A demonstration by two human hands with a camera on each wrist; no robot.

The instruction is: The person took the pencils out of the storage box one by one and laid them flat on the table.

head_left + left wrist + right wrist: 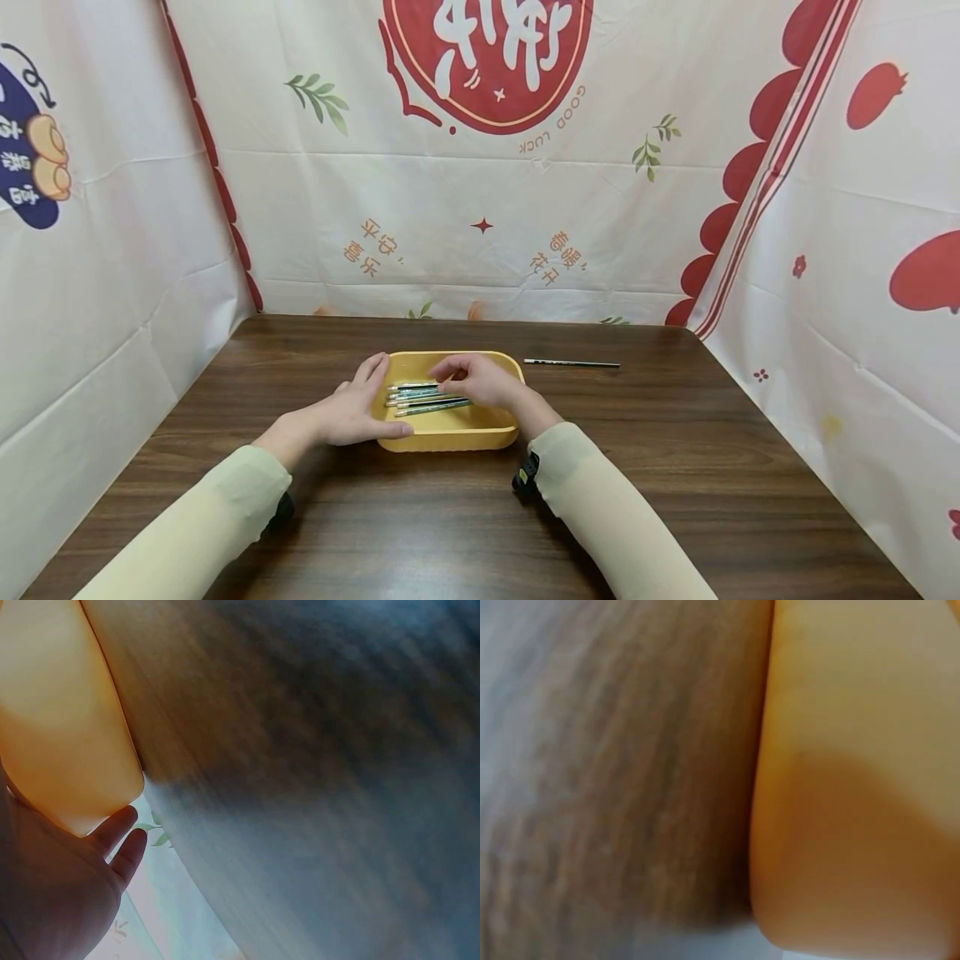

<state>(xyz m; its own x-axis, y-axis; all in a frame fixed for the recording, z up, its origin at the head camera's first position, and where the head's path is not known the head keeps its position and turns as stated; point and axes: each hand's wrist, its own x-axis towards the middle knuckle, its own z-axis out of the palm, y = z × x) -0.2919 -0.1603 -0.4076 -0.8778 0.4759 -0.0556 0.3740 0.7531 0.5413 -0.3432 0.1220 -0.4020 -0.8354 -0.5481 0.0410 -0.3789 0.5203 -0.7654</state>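
Note:
A shallow yellow plastic tray (pixel 450 442) sits on the table with several pencils (pixel 420 398) lying roughly side by side in it. My left hand (pixel 348 408) spans the tray's left end, fingers stretched toward the far corner and thumb along the near rim. In the left wrist view, the left hand (pixel 67 877) lies against the tray's wall (pixel 67 720), its fingers straight. Over the tray's right half, my right hand (pixel 483 382) bends its fingers down at the pencils. Whether it pinches one is hidden. The right wrist view shows only the tray's side (pixel 855 825) and wood.
A single dark pencil (pixel 573 363) lies on the brown wooden table (pixel 405 525), to the right of the tray and near the back edge. Printed white cloth (pixel 465 192) hangs behind the table and on both sides.

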